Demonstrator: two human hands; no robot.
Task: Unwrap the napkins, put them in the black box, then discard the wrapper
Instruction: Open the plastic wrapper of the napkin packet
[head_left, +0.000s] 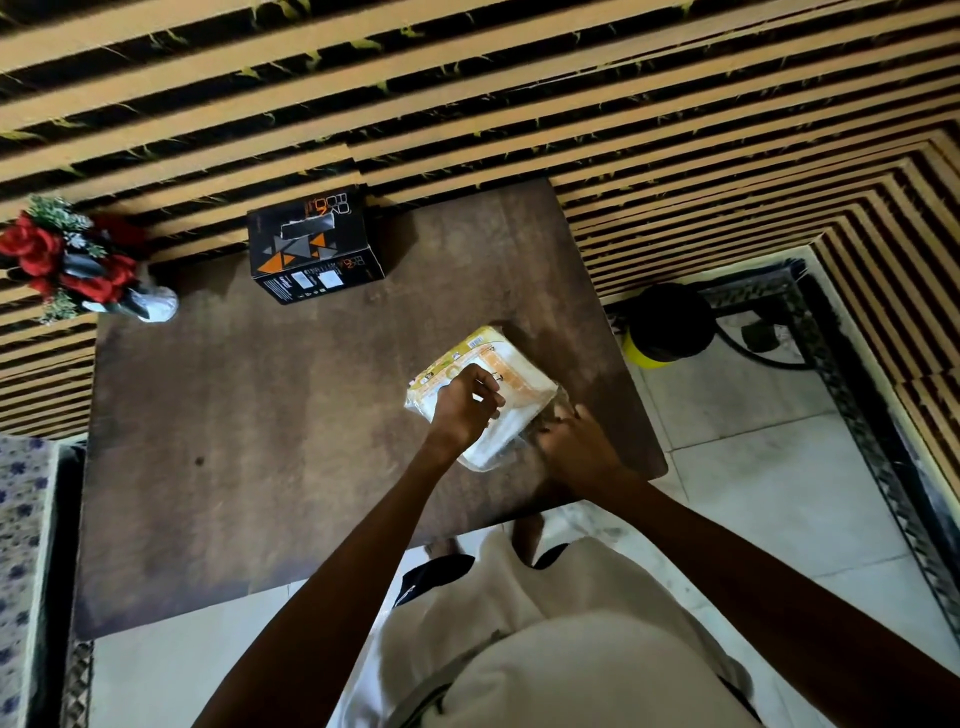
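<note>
A pack of white napkins in a clear wrapper with yellow and orange print (511, 364) lies on the right part of the dark wooden table (260, 441). My left hand (465, 405) rests on top of the pack, fingers curled and pinching the wrapper. At the pack's near right end, my right hand (574, 441) grips the crumpled clear wrapper. The black box (311, 247), with orange and grey triangles and a slot on top, stands at the table's far edge, well left of the pack.
A vase of red flowers (72, 260) stands at the table's far left corner. A black and yellow bin (662, 325) sits on the tiled floor right of the table. A striped wall runs behind. A patterned cushion edge (21, 571) lies at the left.
</note>
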